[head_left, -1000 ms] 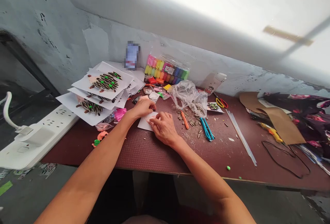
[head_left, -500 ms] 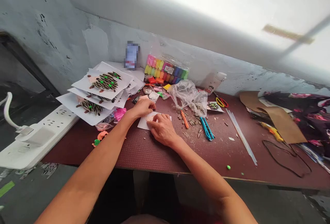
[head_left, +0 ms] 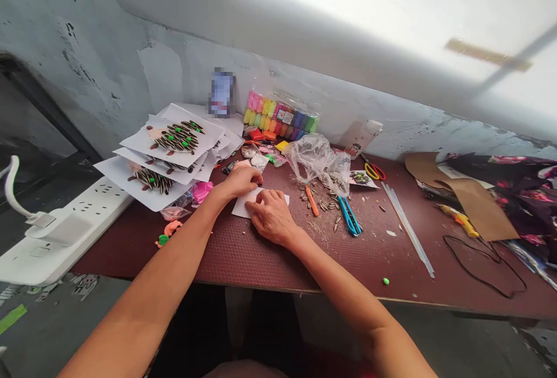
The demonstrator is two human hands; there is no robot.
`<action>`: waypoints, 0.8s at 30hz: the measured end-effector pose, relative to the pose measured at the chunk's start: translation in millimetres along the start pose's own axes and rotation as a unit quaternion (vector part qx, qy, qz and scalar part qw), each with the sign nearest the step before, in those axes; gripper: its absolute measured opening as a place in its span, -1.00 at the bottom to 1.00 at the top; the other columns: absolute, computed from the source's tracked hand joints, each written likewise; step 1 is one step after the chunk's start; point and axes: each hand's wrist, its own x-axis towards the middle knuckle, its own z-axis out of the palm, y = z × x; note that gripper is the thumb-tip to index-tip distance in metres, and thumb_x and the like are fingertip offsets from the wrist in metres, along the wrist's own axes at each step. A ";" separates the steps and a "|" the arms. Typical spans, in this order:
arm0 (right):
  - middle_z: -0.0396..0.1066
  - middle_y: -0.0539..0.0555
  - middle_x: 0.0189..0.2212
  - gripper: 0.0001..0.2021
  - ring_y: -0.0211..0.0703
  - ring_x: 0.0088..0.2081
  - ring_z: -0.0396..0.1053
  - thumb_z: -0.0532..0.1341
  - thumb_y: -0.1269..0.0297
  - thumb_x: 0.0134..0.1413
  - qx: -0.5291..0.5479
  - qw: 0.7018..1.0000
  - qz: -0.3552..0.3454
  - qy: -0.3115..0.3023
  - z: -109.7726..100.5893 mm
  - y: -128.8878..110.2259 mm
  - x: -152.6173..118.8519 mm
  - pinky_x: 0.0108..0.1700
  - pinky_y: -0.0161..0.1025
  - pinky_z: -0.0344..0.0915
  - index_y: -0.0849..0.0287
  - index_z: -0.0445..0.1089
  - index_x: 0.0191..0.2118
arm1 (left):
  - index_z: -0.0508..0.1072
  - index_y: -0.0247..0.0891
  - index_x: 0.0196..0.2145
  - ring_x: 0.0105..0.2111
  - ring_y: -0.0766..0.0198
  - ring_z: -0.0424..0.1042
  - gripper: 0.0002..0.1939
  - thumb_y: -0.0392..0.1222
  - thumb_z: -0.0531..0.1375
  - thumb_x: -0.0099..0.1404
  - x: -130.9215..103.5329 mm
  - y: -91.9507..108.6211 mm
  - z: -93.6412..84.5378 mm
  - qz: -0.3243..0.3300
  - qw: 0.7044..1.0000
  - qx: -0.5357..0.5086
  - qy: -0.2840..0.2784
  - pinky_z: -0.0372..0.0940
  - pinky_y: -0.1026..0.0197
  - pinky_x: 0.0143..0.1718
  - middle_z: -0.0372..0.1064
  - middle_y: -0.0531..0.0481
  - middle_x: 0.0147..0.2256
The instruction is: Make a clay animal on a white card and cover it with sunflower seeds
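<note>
A small white paper card point(head_left: 240, 209) lies on the dark red table under both hands. My left hand point(head_left: 242, 182) rests over its upper left edge, fingers bent and close together, holding the card down. On the card's right part, my right hand point(head_left: 273, 217) has its fingers curled, thumb and index finger near each other over the middle. A pale peach patch beneath the fingers is mostly covered; what the fingertips hold cannot be made out. Just right of my right hand are an orange clay tool point(head_left: 312, 200) and scattered sunflower seeds point(head_left: 324, 204).
Paper sheets bearing seed-covered hedgehogs point(head_left: 176, 137) are stacked left, beside a white power strip point(head_left: 65, 233). Behind stand a clay multipack point(head_left: 282, 116) and a clear bag point(head_left: 311, 155). A blue cutter point(head_left: 349, 217), scissors point(head_left: 373, 170), glue sticks point(head_left: 409, 230) and glue gun point(head_left: 461, 221) lie right.
My right hand has shifted slightly left, and its index finger and thumb have changed position over the card. The left hand stays in place.
</note>
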 end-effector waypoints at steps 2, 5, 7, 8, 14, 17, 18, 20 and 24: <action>0.36 0.15 -0.13 -0.73 -0.04 -0.10 0.19 0.16 0.33 0.25 0.012 1.000 0.004 0.009 0.8 1.2 -0.5 0.00 -0.10 0.02 0.09 0.53 -0.01 | 0.66 -0.22 -0.22 -0.15 0.09 0.45 -0.72 -0.33 0.19 0.17 -0.6 0.7 -0.5 -0.001 1.000 -0.002 0.001 0.25 0.11 -0.02 0.61 -0.06 -0.25; 0.36 0.13 -0.12 -0.70 -0.06 -0.10 0.20 0.14 0.36 0.26 0.029 0.999 0.028 0.034 2.6 3.2 -1.1 -0.01 -0.11 0.02 0.06 0.51 0.03 | 0.66 -0.21 -0.23 -0.16 0.09 0.44 -0.73 -0.32 0.19 0.16 -1.1 1.8 -1.2 -0.001 1.000 -0.003 0.006 0.25 0.12 -0.03 0.60 -0.06 -0.26; 0.37 0.13 -0.13 -0.70 -0.06 -0.10 0.20 0.14 0.36 0.27 0.027 0.998 0.040 0.037 3.0 3.9 -0.7 -0.02 -0.12 0.01 0.05 0.51 0.04 | 0.66 -0.21 -0.23 -0.16 0.08 0.44 -0.73 -0.32 0.19 0.16 -1.0 2.2 -1.4 0.000 1.000 0.003 0.009 0.25 0.11 -0.02 0.60 -0.06 -0.27; 0.37 0.13 -0.13 -0.70 -0.06 -0.10 0.20 0.14 0.35 0.28 0.024 0.998 0.042 0.033 2.8 3.8 -0.4 -0.02 -0.12 0.01 0.05 0.52 0.03 | 0.66 -0.22 -0.23 -0.16 0.08 0.44 -0.72 -0.32 0.19 0.16 -0.9 2.3 -1.4 0.000 1.000 0.007 0.008 0.25 0.10 -0.02 0.60 -0.07 -0.27; 0.35 0.15 -0.12 -0.73 -0.02 -0.09 0.19 0.16 0.30 0.27 -0.008 1.000 0.028 0.000 -0.3 0.5 2.7 -0.02 -0.10 0.01 0.06 0.52 0.01 | 0.66 -0.21 -0.23 -0.17 0.09 0.44 -0.70 -0.34 0.18 0.14 -0.9 2.7 -2.2 -0.001 1.000 0.009 0.006 0.26 0.13 -0.05 0.60 -0.07 -0.28; 0.36 0.16 -0.12 -0.74 -0.02 -0.10 0.18 0.16 0.29 0.27 -0.022 1.000 0.012 -0.001 -0.4 -0.7 3.0 -0.01 -0.10 0.01 0.10 0.51 -0.01 | 0.66 -0.22 -0.24 -0.19 0.10 0.44 -0.71 -0.32 0.18 0.14 -1.7 3.2 -3.5 0.002 1.000 0.012 0.007 0.27 0.13 -0.07 0.59 -0.07 -0.29; 0.36 0.17 -0.12 -0.74 -0.02 -0.10 0.18 0.16 0.29 0.27 -0.022 1.000 0.008 0.000 -0.2 -0.5 2.7 -0.01 -0.09 0.01 0.10 0.52 -0.01 | 0.66 -0.22 -0.25 -0.19 0.10 0.44 -0.72 -0.31 0.18 0.15 -1.9 3.3 -3.9 0.002 1.000 0.012 0.007 0.27 0.14 -0.07 0.59 -0.07 -0.29; 0.37 0.16 -0.12 -0.74 -0.03 -0.10 0.19 0.16 0.30 0.27 -0.010 1.000 0.008 0.012 0.6 1.1 1.5 -0.01 -0.10 0.01 0.10 0.52 -0.01 | 0.66 -0.21 -0.24 -0.19 0.11 0.44 -0.71 -0.30 0.17 0.15 -2.1 3.0 -4.2 0.001 1.000 0.014 0.007 0.27 0.14 -0.07 0.59 -0.06 -0.29; 0.38 0.14 -0.13 -0.73 -0.07 -0.12 0.21 0.14 0.32 0.30 0.018 0.998 0.041 0.051 1.4 6.9 -3.8 -0.02 -0.11 0.01 0.10 0.54 -0.01 | 0.66 -0.19 -0.23 -0.18 0.12 0.45 -0.71 -0.28 0.17 0.14 -1.7 0.9 -3.1 0.006 1.000 0.005 0.006 0.28 0.16 -0.07 0.60 -0.04 -0.28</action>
